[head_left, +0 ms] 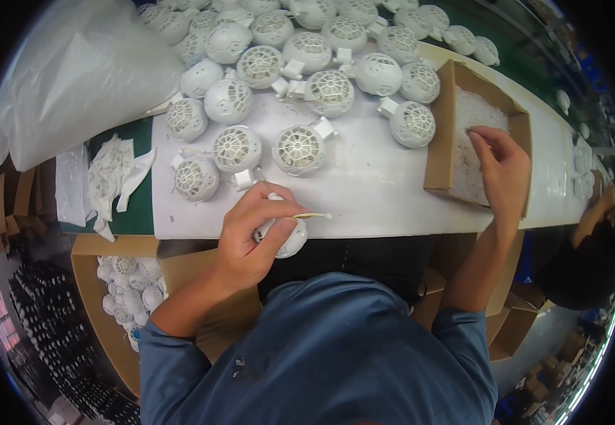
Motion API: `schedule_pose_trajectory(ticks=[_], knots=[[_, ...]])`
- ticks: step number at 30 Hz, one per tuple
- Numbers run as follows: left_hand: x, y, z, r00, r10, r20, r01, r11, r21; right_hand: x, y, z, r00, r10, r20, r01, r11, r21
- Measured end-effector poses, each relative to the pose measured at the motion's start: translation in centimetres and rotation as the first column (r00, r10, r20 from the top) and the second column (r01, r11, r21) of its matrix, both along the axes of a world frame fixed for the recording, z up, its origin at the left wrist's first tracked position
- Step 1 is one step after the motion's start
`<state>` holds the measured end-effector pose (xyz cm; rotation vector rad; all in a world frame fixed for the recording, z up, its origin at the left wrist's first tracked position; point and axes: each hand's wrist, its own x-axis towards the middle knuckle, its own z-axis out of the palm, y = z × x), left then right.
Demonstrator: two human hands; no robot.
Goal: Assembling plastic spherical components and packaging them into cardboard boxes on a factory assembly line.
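My left hand (247,230) is closed around a small white round plastic housing (294,245) at the table's front edge. Thin wires (312,215) with a pale tip stick out of it to the right, passing by my thumb. On the right, my right hand (502,159) reaches over an open cardboard box (442,134) holding many small whitish, translucent pieces (469,173). Its thumb and fingertips are pinched together at the pieces; whatever is between them is too small to make out.
Many white ball-shaped housings with grilles (299,149) cover the back of the white table (364,191). A big plastic bag (84,78) and crumpled white cloth (111,173) lie left. Below stands a carton (88,283) of more housings. A co-worker's arm (590,216) shows far right.
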<state>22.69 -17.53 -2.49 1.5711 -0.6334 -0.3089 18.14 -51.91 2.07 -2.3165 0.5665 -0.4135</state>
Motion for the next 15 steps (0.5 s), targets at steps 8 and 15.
schedule_pose_trajectory(ticks=[8, 15], knots=[[0.3, 0.1, 0.3, 0.998, 0.006, 0.057, -0.005, 1.0, -0.027, -1.6, 9.3, 0.0, 0.833, 0.382, 0.4, -0.514, 0.801, 0.306], [0.7, 0.4, 1.1, 0.982, -0.051, 0.18, 0.028, 0.991, 0.131, -0.5, 14.0, -1.3, 0.774, 0.44, 0.456, -0.616, 0.692, 0.377]])
